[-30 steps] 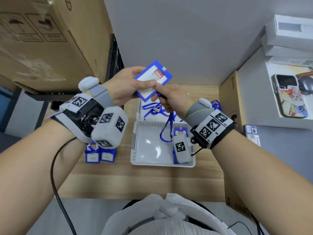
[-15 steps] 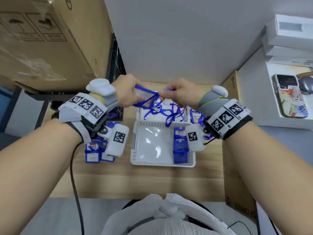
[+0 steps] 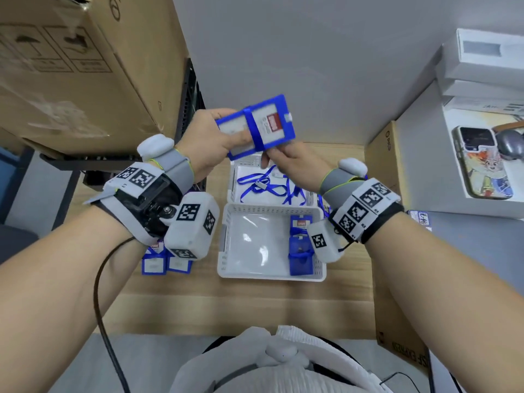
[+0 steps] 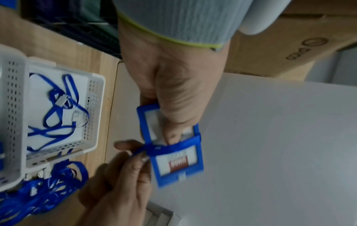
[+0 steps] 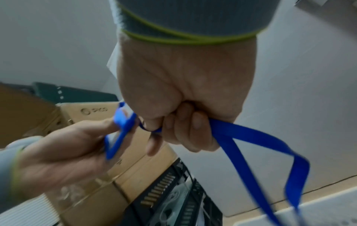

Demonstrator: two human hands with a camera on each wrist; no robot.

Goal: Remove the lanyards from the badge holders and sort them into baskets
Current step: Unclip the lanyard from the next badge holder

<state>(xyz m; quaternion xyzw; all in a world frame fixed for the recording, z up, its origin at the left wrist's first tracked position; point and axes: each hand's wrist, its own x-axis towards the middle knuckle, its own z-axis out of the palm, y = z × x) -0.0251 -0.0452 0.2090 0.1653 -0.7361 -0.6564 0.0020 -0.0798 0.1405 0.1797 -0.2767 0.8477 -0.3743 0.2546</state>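
My left hand [image 3: 224,140] grips a blue badge holder [image 3: 263,123] by its left end, raised above the baskets, its card face toward me. A blue lanyard [image 3: 253,129] crosses the holder's middle like a band. My right hand [image 3: 279,158], just under the holder, has its fingers curled round the lanyard. In the left wrist view the lanyard [image 4: 173,144] lies over the badge holder [image 4: 179,162], with the right hand's fingertips [image 4: 142,154] at its edge. In the right wrist view the lanyard [image 5: 251,136] trails from my fist [image 5: 183,120] down to the right.
The far white basket [image 3: 232,180] holds loose blue lanyards [image 3: 263,187]. The near white basket [image 3: 224,251] holds badge holders [image 3: 300,251] at its right side. More holders [image 3: 158,263] lie on the wooden table at left, a lanyard pile [image 4: 38,192] at right. Cardboard boxes [image 3: 85,66] flank the table.
The holder has been lifted and turned from edge-on to face me. My right hand dropped from beside it to under it, still on the lanyard.
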